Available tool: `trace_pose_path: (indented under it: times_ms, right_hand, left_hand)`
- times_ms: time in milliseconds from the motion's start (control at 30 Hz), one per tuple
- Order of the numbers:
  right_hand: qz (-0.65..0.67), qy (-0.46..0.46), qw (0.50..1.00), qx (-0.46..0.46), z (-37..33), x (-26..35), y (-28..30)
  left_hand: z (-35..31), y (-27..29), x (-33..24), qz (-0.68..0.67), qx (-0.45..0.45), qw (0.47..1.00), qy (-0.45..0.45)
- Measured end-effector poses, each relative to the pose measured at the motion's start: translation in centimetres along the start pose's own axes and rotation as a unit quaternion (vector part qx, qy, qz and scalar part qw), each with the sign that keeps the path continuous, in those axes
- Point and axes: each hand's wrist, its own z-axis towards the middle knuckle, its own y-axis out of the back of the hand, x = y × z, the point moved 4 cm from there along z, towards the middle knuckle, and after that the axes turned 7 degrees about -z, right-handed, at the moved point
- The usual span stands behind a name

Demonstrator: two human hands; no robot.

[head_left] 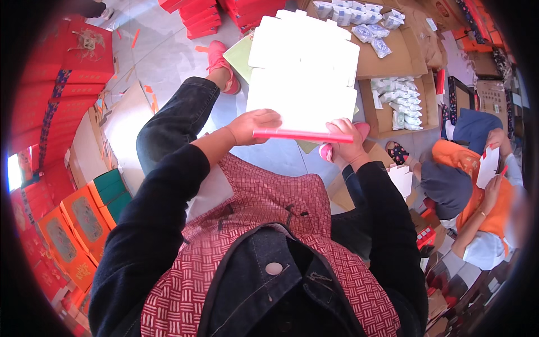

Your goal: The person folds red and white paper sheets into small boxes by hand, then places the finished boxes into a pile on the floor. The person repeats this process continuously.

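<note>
A flat white cardboard box blank (pixel 303 84) with tabbed edges lies in front of me, strongly lit so its surface detail is washed out. Along its near edge runs a folded pink-red strip (pixel 300 135). My left hand (pixel 255 126) is closed on the blank's near left corner, its fingertips on the white face. At the near right corner my right hand (pixel 345 140) grips the folded edge, fingers over the top. A pale green sheet (pixel 240 59) shows under the blank's left side.
Open cartons (pixel 393 62) of small wrapped packets stand at the right. Red boxes (pixel 84 67) pile up at the left, above orange and green boxes (pixel 84 219). Another person in an orange apron (pixel 455 160) works at the far right, holding a white card (pixel 487 167).
</note>
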Motion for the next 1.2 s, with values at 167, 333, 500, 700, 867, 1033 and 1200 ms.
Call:
trace_pose_path:
  times_ms: [167,333,500,700,867,1033,1200]
  right_hand:
    - [0.117,-0.106,0.987,-0.036,0.1,-1.3,0.2]
    - [0.237,-0.239,0.940,0.050,2.2,-3.1,1.0]
    - [0.283,-0.320,0.896,0.120,2.7,-5.2,-0.7]
    - [0.202,-0.323,0.917,0.121,3.1,-5.3,-1.2]
    - [0.179,-0.346,0.903,0.182,3.4,-5.0,-1.0]
    - [0.233,-0.393,0.878,0.145,3.1,-5.1,-1.4]
    - [0.279,-0.417,0.849,0.162,3.2,-6.0,-2.2]
  left_hand:
    - [1.8,1.2,0.2,-0.069,-0.082,0.978,0.180]
    - [2.1,1.3,3.4,-0.298,-0.071,0.844,0.441]
    - [3.9,1.8,3.7,-0.348,-0.115,0.757,0.541]
    - [4.0,1.0,5.6,-0.252,-0.071,0.766,0.588]
    - [3.1,-0.2,5.9,-0.257,-0.091,0.753,0.599]
    - [6.6,1.9,-0.6,0.049,-0.260,0.928,0.261]
    - [14.4,-1.0,0.9,0.226,-0.041,0.964,0.131]
